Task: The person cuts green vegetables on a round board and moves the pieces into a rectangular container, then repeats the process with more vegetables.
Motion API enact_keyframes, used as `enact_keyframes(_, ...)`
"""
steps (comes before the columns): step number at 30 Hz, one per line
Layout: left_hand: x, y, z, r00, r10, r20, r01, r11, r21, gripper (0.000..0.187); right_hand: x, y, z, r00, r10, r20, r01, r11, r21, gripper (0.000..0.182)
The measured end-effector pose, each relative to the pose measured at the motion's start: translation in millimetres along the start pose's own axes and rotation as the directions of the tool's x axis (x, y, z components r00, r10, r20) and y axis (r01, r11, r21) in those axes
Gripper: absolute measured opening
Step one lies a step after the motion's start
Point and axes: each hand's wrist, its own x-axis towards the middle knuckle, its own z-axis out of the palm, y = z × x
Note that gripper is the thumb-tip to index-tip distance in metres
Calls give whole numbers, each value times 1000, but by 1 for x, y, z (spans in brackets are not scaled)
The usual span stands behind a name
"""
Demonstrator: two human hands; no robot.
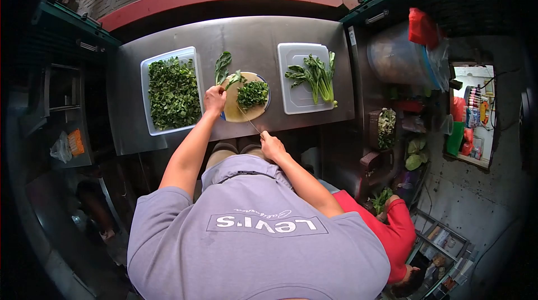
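Observation:
My left hand (pixel 215 100) is closed on leafy green stalks (pixel 222 67) at the left edge of a round cutting board (pixel 235 114). The fingers of my right hand (pixel 272 146) are wrapped round the handle of a knife (pixel 250 121), whose thin blade reaches up over the board's lower part. A pile of chopped greens (pixel 252 94) lies on the board. To the left stands a white tub (pixel 198 70) full of chopped leaves (pixel 174 95). Whole leafy stalks (pixel 318 78) rest on a white lid (pixel 291 101) to the right.
These things stand on a metal table (pixel 134 76). At the lower right a person in a red top (pixel 395 233) holds greens (pixel 383 199). A large clear container (pixel 395 56) with a red bag (pixel 421 26) stands at the right.

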Motion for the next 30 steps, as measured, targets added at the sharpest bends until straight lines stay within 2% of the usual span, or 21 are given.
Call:
enact_keyframes(3,-7,0,-11,1000,-22,-1,21,998,-63,15,2,1,-3,999,11,31,-11,1000,5,22)
enact_keyframes(5,-16,3,-18,1000,-8,-24,7,999,-36,16,2,6,-2,999,13,41,-14,1000,18,23)
enact_keyframes(7,-19,-4,-16,998,-62,-19,61,998,-27,16,3,7,-1,999,6,34,-7,1000,21,23)
enact_keyframes(8,-19,-10,-11,992,-130,6,130,986,-105,16,4,7,-1,999,5,38,-6,1000,23,23)
enact_keyframes(9,-18,-15,-8,992,-129,2,129,986,-105,16,6,6,-3,999,4,38,-5,1000,24,23)
enact_keyframes(11,-18,-24,1,969,-242,41,244,968,-63,15,7,3,-6,999,-3,40,3,1000,4,23)
enact_keyframes(16,-20,-27,6,964,-262,54,265,962,-68,17,11,-3,-11,999,1,49,0,1000,-11,23)
enact_keyframes(19,-23,-41,12,946,-298,127,312,943,-112,19,13,-4,-13,999,10,39,-10,1000,1,24)
enact_keyframes(20,-25,-47,15,861,-429,273,495,832,-252,21,13,-4,-13,999,20,38,-20,1000,-7,24)
enact_keyframes(21,-26,-47,14,744,-511,431,660,664,-352,24,14,-4,-13,999,28,36,-28,999,-16,25)
enact_keyframes(22,-28,-47,11,673,-517,529,728,591,-348,31,15,-4,-13,999,29,38,-28,999,-16,25)
enact_keyframes(23,-32,-48,10,671,-519,529,729,591,-346,31,14,-4,-13,999,34,40,-34,999,-16,25)
enact_keyframes(25,-37,-47,6,639,-464,613,766,451,-458,31,15,-3,-14,998,39,40,-38,999,-14,25)
enact_keyframes(30,-50,-37,-9,686,-426,590,726,355,-588,24,16,-3,-13,999,19,27,-20,1000,10,26)
